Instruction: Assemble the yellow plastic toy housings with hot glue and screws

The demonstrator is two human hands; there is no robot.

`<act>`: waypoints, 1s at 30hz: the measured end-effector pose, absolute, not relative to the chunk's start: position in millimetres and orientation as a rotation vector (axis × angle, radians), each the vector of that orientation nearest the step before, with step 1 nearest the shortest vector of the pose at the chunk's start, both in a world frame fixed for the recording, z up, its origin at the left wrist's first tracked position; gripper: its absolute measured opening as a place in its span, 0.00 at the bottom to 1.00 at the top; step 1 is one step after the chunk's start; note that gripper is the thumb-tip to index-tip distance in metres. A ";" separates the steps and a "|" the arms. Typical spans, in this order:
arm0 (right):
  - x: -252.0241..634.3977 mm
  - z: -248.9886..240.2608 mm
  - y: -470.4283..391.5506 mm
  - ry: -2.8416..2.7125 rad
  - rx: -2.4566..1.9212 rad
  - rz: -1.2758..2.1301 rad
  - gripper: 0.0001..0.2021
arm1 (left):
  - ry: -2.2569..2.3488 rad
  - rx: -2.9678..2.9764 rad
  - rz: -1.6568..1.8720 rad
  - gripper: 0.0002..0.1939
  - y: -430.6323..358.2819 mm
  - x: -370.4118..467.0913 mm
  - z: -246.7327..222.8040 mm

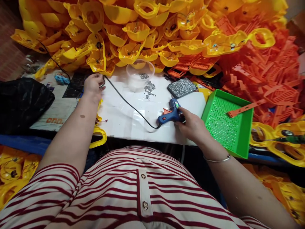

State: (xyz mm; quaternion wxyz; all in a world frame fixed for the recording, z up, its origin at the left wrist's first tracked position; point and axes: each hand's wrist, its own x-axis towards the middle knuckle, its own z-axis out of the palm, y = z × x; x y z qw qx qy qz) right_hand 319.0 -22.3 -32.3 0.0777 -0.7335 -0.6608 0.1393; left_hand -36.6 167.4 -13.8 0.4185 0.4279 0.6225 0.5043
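My left hand (pixel 94 86) is closed around the black cord (pixel 127 101), with the fingers pinched at the far left of the white work surface. From there the cord runs down to the handle of a blue glue gun (pixel 168 117), which has an orange trigger and lies on its side. My right hand (pixel 193 124) grips the glue gun at its right side, thumb and fingers around the body; the fingertips are partly hidden. Beneath my left forearm, a yellow plastic part (pixel 98 136) shows at the table's front edge, partly covered.
Yellow plastic shells (pixel 135 30) are heaped along the back, with orange plastic parts (pixel 274 79) piled at right. A clear tub (pixel 140 74), loose screws (pixel 149 89) and a dark tray of screws (pixel 182 87) lie mid-table. A green perforated tray (pixel 227 124) stands right; a black bag (pixel 23 101) lies left.
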 end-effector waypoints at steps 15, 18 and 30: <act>298.4 -57.6 -4.1 -2.204 -1.484 0.140 0.23 | 1.778 0.814 1.563 0.12 146.7 -40.5 19.4; 267.8 -58.1 24.1 -2.270 -1.468 0.278 0.25 | 1.733 0.846 1.653 0.12 136.3 -36.9 29.9; 178.9 -19.7 98.4 -2.462 -1.498 0.457 0.27 | 1.687 1.152 1.660 0.09 54.9 -13.9 45.7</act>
